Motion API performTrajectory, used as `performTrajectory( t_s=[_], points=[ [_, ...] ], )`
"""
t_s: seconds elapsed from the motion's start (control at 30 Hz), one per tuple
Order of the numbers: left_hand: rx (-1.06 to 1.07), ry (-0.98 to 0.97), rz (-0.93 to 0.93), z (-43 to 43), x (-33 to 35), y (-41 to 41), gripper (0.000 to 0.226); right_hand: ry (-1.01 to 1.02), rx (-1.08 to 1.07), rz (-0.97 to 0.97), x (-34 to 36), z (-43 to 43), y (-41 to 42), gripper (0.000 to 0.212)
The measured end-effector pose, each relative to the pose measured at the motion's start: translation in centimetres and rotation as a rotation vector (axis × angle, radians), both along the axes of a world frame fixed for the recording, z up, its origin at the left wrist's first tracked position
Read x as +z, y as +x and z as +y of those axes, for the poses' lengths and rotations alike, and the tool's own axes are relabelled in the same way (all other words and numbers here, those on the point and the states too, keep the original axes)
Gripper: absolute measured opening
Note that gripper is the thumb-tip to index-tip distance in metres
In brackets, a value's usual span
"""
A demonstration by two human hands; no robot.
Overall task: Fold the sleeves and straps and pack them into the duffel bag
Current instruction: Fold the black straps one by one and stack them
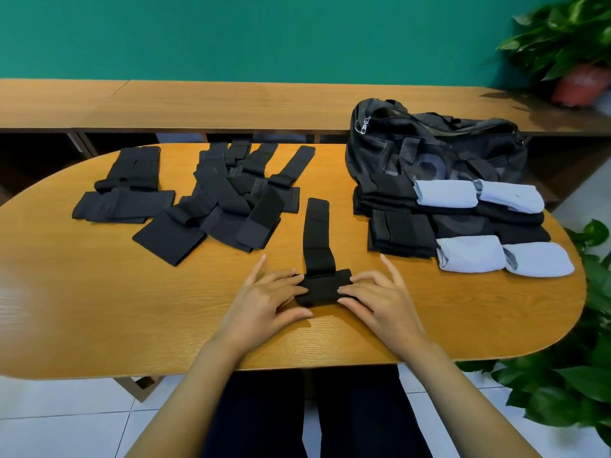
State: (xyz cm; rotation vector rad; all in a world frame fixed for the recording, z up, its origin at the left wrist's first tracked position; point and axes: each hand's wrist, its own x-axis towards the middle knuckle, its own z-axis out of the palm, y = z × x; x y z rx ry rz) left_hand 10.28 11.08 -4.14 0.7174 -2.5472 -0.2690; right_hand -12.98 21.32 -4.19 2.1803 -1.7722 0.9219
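Black strap (318,239) sits part-folded at the near edge of the oval wooden table (99,292). The left hand (264,299) and right hand (380,299) pinch its bundled end with curled fingers, and its loose tail points away from the person. Folded black pieces (400,233) and rolled light-blue sleeves (469,252) are stacked just beside the duffel bag (429,150), apparently still unpacked. A heap of unfolded black straps (224,200) awaits further left.

The person's forearms (198,375) are bare to the near edge of the frame, as are the left hand (264,299) and right hand (380,300). Plain dark navy trousers (264,421) cover both legs.
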Motion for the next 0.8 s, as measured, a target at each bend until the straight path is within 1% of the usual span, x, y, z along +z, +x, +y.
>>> performTrajectory(
  t_s=[0.1, 0.2, 0.3, 0.37, 0.43, 0.47, 0.53, 0.6, 0.63, 0.7, 0.8],
  points=[
    [-0.001, -0.018, 0.055, 0.1, 0.0, 0.0, 0.040, -0.032, -0.024, -0.061, 0.2, 0.1, 0.0, 0.028],
    [0.062, 0.064, 0.176, 0.9, -0.1, 0.0, 0.031, -0.043, -0.062, -0.156, 0.5, 0.4, 0.4, 0.036],
    [0.146, 0.188, 0.277, 1.7, -0.2, -0.1, 0.027, 0.034, -0.094, -0.289, 0.9, 0.6, 0.7, 0.044],
    [0.199, 0.243, 0.312, 1.9, -0.1, -0.2, 0.024, 0.098, -0.112, -0.320, 0.9, 0.6, 0.7, 0.042],
    [0.234, 0.263, 0.325, 2.0, -0.1, -0.3, 0.023, 0.119, -0.130, -0.358, 0.6, 0.6, 0.6, 0.028],
    [0.248, 0.274, 0.334, 2.1, -0.1, -0.5, 0.024, 0.125, -0.149, -0.387, 0.6, 0.6, 0.6, 0.025],
    [0.297, 0.298, 0.359, 2.3, -0.1, -0.9, 0.034, 0.158, -0.217, -0.449, 0.7, 0.4, 0.8, 0.029],
    [0.373, 0.321, 0.380, 2.4, 0.0, -1.6, 0.046, 0.200, -0.298, -0.496, 0.9, 0.0, 1.0, 0.039],
    [0.410, 0.325, 0.386, 2.4, 0.1, -1.9, 0.044, 0.211, -0.328, -0.502, 1.0, -0.1, 1.1, 0.045],
    [0.473, 0.320, 0.399, 2.3, 0.2, -2.5, 0.034, 0.229, -0.364, -0.493, 1.0, -0.5, 1.3, 0.052],
    [0.526, 0.286, 0.358, 2.3, 0.4, -3.0, 0.033, 0.256, -0.419, -0.448, 1.0, -0.8, 1.4, 0.043]
  ],
)
